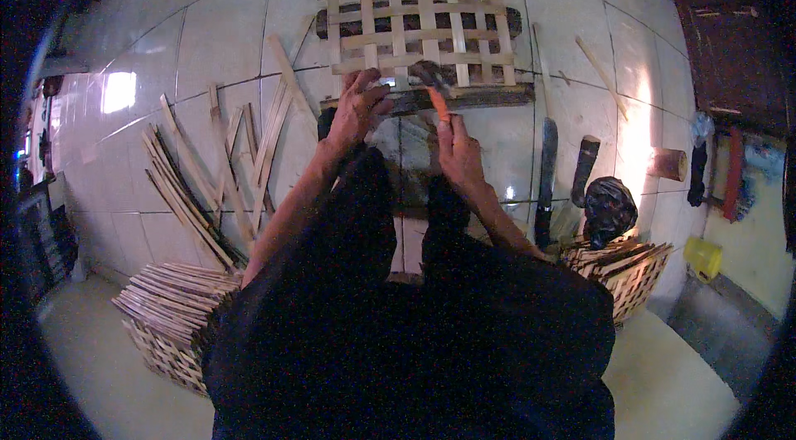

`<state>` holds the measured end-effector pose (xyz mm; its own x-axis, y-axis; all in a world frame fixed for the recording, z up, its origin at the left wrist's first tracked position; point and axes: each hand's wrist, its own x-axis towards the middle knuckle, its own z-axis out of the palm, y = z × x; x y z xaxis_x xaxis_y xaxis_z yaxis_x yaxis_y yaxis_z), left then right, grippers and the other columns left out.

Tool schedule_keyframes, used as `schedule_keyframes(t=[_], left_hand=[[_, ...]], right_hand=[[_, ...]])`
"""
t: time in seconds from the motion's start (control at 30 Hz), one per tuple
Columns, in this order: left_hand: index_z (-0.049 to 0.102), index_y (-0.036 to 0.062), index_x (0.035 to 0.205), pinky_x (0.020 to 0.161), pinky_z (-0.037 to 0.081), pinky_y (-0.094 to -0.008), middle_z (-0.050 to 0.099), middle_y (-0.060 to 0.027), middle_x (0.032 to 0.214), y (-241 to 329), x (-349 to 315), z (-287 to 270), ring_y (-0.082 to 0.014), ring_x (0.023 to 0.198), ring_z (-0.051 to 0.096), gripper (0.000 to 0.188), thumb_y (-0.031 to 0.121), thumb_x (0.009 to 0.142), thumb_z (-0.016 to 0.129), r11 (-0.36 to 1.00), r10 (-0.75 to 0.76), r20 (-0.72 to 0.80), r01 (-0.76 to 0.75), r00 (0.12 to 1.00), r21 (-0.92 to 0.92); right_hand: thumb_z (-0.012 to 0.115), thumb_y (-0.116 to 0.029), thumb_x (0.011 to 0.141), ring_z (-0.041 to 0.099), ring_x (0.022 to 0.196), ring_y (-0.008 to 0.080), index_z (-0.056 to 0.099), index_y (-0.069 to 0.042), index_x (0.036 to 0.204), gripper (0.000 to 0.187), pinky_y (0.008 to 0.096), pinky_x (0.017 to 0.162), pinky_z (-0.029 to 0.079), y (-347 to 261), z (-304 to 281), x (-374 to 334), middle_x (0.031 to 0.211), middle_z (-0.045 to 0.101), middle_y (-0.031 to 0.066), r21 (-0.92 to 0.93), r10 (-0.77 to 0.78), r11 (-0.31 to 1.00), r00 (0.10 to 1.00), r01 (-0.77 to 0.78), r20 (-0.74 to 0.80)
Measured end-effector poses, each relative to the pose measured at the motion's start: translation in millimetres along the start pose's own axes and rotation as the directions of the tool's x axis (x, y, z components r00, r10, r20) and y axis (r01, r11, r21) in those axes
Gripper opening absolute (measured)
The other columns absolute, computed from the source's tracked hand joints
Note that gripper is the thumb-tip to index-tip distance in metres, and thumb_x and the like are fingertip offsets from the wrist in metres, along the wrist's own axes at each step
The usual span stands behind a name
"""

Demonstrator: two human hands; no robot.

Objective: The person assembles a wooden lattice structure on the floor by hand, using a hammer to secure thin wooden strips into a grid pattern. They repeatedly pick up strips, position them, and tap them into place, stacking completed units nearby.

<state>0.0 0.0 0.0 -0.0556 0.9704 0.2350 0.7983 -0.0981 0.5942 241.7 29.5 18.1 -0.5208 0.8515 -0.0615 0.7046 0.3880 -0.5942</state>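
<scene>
A woven bamboo lattice panel (427,17) lies on the tiled floor in front of me, with dark strips along its far and near edges. My right hand (461,156) is wrapped round the orange handle of a hammer (439,102). The hammer's dark head, slightly blurred, is over the panel's near edge. At the panel's near left corner, my left hand (356,112) has its fingers bent together just left of the hammer head. Whatever those fingers pinch is too small to make out.
Loose bamboo strips (191,150) lie to my left, beside a stack of woven panels (178,299). At right are a long dark blade (547,162), a dark cylindrical piece (585,170), a black plastic bag (611,209), another panel stack (634,270) and a wooden block (667,164).
</scene>
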Motion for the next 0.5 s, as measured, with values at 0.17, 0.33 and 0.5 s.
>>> schedule_keyframes(t=[0.17,0.33,0.5], left_hand=[[0.068,0.0025,0.099,0.097,0.040,-0.0443,0.054,-0.0166,0.118,29,26,21,-0.0379,0.112,0.047,0.027,0.019,0.077,0.069,0.981,0.192,-0.144,-0.190,0.971,0.030],[0.068,0.0027,0.100,0.096,0.042,-0.0453,0.054,-0.0169,0.120,9,4,9,-0.0386,0.112,0.047,0.028,0.020,0.078,0.070,1.000,0.018,-0.099,-0.021,0.995,-0.023],[0.068,0.0013,0.099,0.094,0.043,-0.0460,0.052,-0.0182,0.123,3,6,-1,-0.0391,0.113,0.047,0.028,0.020,0.078,0.070,1.000,-0.005,-0.049,0.004,0.999,-0.017]], right_hand=[[0.046,-0.038,0.097,0.062,0.060,0.0407,0.050,-0.008,0.111,0.034,0.0488,0.051,0.048,22,-32,-4,0.070,0.063,0.0209,0.197,0.066,0.977,0.996,-0.076,0.056],[0.046,-0.032,0.097,0.060,0.062,0.0451,0.047,-0.006,0.107,0.028,0.0538,0.054,0.045,-17,-20,4,0.064,0.060,0.0240,0.146,0.078,0.986,0.997,-0.081,0.030],[0.046,-0.034,0.097,0.060,0.062,0.0464,0.048,-0.006,0.106,0.029,0.0550,0.053,0.043,2,-5,-7,0.063,0.059,0.0241,0.093,0.144,0.985,0.989,-0.146,0.032]])
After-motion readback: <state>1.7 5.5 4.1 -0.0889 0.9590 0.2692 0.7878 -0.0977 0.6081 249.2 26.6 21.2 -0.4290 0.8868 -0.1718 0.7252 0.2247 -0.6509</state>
